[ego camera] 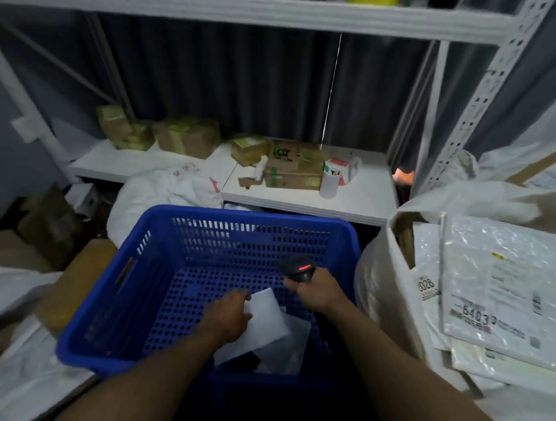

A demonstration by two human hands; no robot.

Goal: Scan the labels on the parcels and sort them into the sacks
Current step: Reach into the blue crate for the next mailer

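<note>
Well into the sorting, by the look of it. Down to just a couple of pieces in the blue basket (104, 298): a white parcel (265, 309) at the near end, lying over a clear-wrapped packet (295, 343). Plenty already filed in the sack on the right (379, 280), stuffed with labelled white mailers (504, 286). Another white sack (165, 188) slumped behind the basket, with its contents out of sight.

Left to do, judging from here: scan these last few and drop them in.

Reaching in now with the left grip (229, 317), with fingers curled over the left edge of the white parcel, pinching it and seemingly tipping it up off the basket floor. Holding the scanner (299, 269) in the right grip (314, 292), wrapped tight round the handle, with a red light showing on the head, poised just beyond the parcel. No label to be seen on the parcel's upturned face, so probably needs a flip before scanning.
</note>
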